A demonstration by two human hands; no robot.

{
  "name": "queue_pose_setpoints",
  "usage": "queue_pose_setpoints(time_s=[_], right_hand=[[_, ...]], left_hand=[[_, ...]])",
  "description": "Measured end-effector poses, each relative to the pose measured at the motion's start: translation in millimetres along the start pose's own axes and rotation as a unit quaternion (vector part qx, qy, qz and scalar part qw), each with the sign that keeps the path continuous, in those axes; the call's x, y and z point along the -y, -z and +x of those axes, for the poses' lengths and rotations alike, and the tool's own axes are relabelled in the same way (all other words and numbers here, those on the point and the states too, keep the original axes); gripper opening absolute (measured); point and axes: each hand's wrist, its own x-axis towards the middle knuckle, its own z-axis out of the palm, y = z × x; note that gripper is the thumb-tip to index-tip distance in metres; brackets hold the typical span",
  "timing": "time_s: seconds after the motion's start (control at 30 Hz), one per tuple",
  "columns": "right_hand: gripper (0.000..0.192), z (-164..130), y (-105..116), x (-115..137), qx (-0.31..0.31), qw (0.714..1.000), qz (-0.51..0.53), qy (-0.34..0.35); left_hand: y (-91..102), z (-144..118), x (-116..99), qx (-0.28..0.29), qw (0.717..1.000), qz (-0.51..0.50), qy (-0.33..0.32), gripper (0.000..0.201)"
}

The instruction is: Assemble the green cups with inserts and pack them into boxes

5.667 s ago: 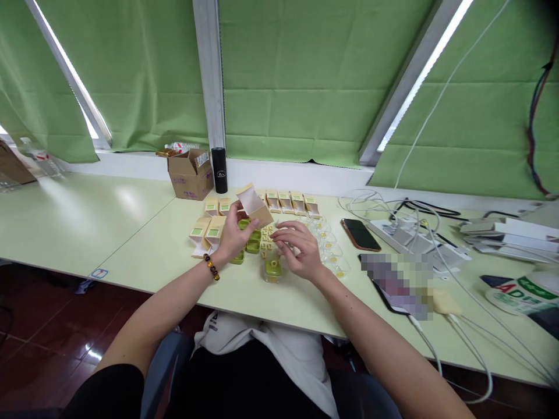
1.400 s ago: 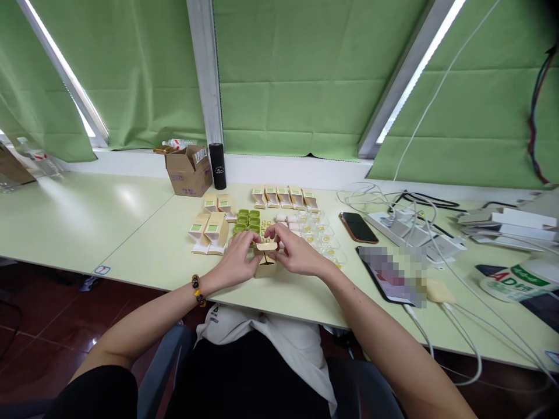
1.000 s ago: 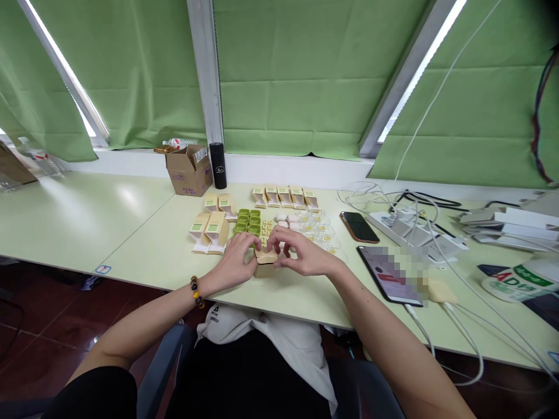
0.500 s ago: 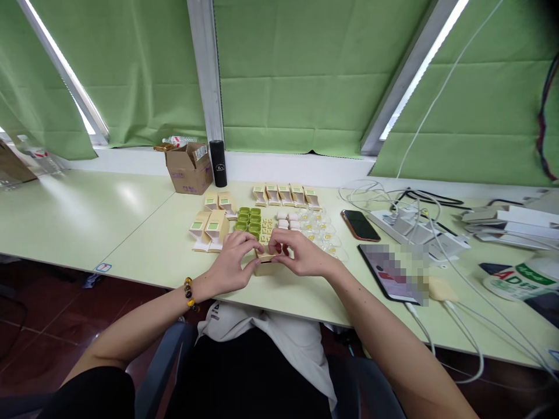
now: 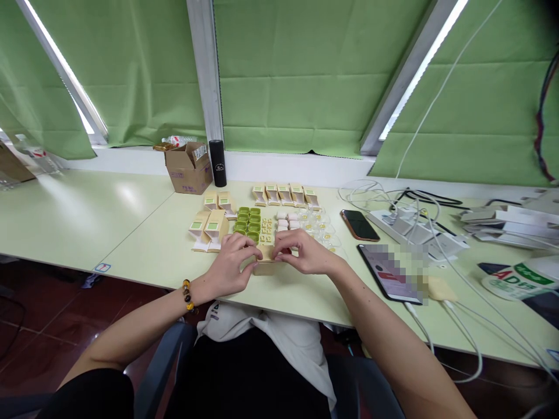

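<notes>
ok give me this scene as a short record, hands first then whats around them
left hand: touching left end of small box
right hand: touching right end of same box
small box: between the hands; can't tell if fully closed
beyond hands: green tubs, white pieces
left of tubs: open cartons
right of white pieces: clear containers
further right: dark-screened phone
left wrist: beaded bracelet

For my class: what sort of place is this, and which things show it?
Probably an office or small workroom: there is a long table, a power strip crowded with plugs and cables, and small cartons and green containers set out in groups.
</notes>
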Motion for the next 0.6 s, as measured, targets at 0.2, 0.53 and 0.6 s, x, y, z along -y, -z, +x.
queue_pose_setpoints(time_s=[0.2,0.53,0.6], right_hand=[[0.015,-1.0,1.5,-1.2,0.029,0.999,0.011,-0.012],[0.037,-4.2,5.5,-7.5,0.0,0.982,-0.133,-0.132],[0.038,-5.7,10.3,-8.9,-0.015,0.982,-0.132,-0.138]], left_hand=[[1.6,-3.1,0.0,0.005,1.0,0.012,-0.013,0.014],[0.8,-2.5,3.2,-0.03,0.996,-0.068,0.039,0.056],[1.7,-1.2,3.4,-0.054,0.996,-0.058,0.042,0.05]])
